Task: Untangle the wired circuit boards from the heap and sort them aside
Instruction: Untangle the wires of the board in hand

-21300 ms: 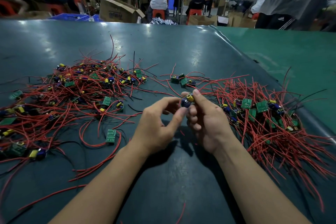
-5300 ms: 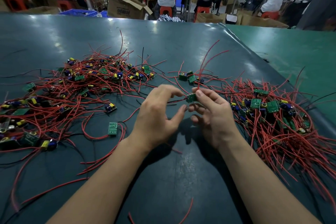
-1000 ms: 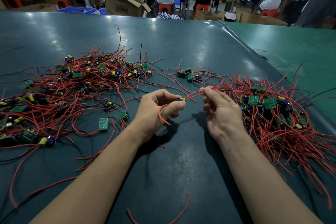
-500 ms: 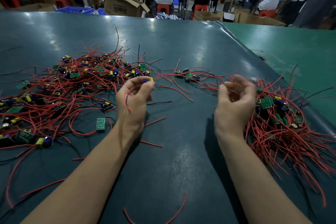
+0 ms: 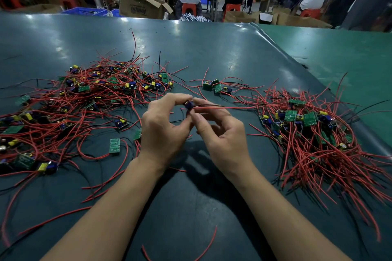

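Note:
My left hand (image 5: 163, 131) and my right hand (image 5: 220, 135) meet above the middle of the table. Between their fingertips they pinch one small circuit board (image 5: 188, 104) with a blue part. Its red wire (image 5: 229, 107) runs off to the right, level with the table. A tangled heap of boards and red wires (image 5: 80, 101) lies to the left. A sorted pile of boards (image 5: 318, 137), wires fanned toward me, lies to the right. A small group of three boards (image 5: 216, 88) sits just beyond my hands.
The dark green table mat (image 5: 191, 48) ends at a raised seam on the right, where a lighter green surface (image 5: 350, 59) begins. Loose red wire scraps (image 5: 203, 250) lie near me. Seated people, cardboard boxes (image 5: 140, 5) and red stools are beyond the far edge.
My hands were apart half a second ago, the left one holding the board. They have come back together at the centre, and both now pinch the board with its wire stretched to the right.

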Available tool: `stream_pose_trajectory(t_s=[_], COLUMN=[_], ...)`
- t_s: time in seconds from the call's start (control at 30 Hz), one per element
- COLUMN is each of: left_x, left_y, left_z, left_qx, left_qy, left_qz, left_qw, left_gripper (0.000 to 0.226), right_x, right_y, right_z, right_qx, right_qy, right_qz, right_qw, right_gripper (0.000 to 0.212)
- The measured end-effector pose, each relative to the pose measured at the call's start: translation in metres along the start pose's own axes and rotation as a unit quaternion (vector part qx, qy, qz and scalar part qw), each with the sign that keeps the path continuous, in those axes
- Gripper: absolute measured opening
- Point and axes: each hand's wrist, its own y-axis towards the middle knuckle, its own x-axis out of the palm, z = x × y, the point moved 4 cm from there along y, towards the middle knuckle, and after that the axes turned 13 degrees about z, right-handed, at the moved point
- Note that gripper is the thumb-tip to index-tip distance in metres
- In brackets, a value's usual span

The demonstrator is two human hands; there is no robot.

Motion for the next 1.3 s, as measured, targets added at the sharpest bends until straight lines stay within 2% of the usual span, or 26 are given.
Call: stream_pose_trajectory(t_s=[0.1, 0.17, 0.27, 0.37, 0.53, 0.63, 0.73, 0.8, 0.83, 0.9, 0.93, 0.97, 1.03, 1.13, 1.23, 1.3], left_x=[0.001, 0.003, 0.007, 0.007, 0.005, 0.005, -0.001, -0.008, -0.01, -0.011, -0.009, -0.006, 0.002, 0.008, 0.003, -0.003], left_y=[0.0, -0.001, -0.003, -0.003, -0.001, -0.002, 0.001, 0.005, 0.006, 0.006, 0.004, 0.001, -0.004, -0.002, 0.003, 0.01], left_z=[0.002, 0.003, 0.003, 0.002, -0.001, 0.001, -0.003, -0.006, -0.006, -0.003, -0.001, 0.002, 0.008, 0.011, 0.006, -0.004], left_qx=[0.056, 0.086, 0.096, 0.093, 0.106, 0.107, 0.074, 0.079, 0.087, 0.107, 0.121, 0.133, 0.146, 0.166, 0.211, 0.207], left_qy=[0.03, 0.033, 0.015, 0.024, 0.047, 0.062, 0.069, 0.097, 0.113, 0.108, 0.082, 0.05, -0.001, -0.01, 0.027, 0.083], left_qz=[-0.017, -0.028, -0.046, -0.04, -0.032, -0.036, 0.002, 0.043, 0.061, 0.057, 0.027, -0.013, -0.079, -0.082, -0.078, -0.083], left_qw=[0.998, 0.995, 0.994, 0.995, 0.993, 0.992, 0.995, 0.991, 0.988, 0.987, 0.989, 0.99, 0.986, 0.983, 0.974, 0.971], left_gripper=[0.026, 0.026, 0.023, 0.018, 0.016, 0.017, 0.018, 0.022, 0.024, 0.028, 0.03, 0.033, 0.034, 0.03, 0.022, 0.015], right_x=[-0.004, -0.01, -0.014, -0.02, -0.053, -0.065, -0.075, -0.069, -0.059, -0.03, -0.016, -0.007, -0.005, -0.021, -0.031, -0.034], right_y=[0.003, 0.007, 0.01, 0.014, 0.031, 0.031, 0.035, 0.031, 0.027, 0.013, 0.005, 0.0, -0.002, 0.004, 0.007, 0.008], right_z=[-0.002, 0.0, 0.005, 0.008, 0.011, 0.011, 0.01, 0.011, 0.012, 0.013, 0.013, 0.013, 0.012, 0.009, 0.005, -0.001], right_qx=[0.007, 0.051, 0.139, 0.172, 0.196, 0.18, 0.161, 0.182, 0.194, 0.181, 0.153, 0.126, 0.102, 0.062, -0.041, -0.104], right_qy=[0.011, 0.05, 0.123, 0.115, 0.141, 0.143, 0.185, 0.183, 0.172, 0.093, 0.049, 0.026, 0.035, 0.022, -0.098, -0.176], right_qz=[0.026, 0.059, 0.084, 0.146, 0.31, 0.363, 0.401, 0.344, 0.271, 0.07, -0.019, -0.074, -0.084, -0.004, 0.054, 0.075], right_qw=[1.0, 0.996, 0.979, 0.967, 0.92, 0.903, 0.883, 0.903, 0.927, 0.977, 0.987, 0.989, 0.991, 0.998, 0.993, 0.976], right_gripper=[0.018, 0.013, 0.012, 0.011, 0.017, 0.016, 0.016, 0.023, 0.027, 0.029, 0.024, 0.019, 0.016, 0.006, 0.014, 0.021])
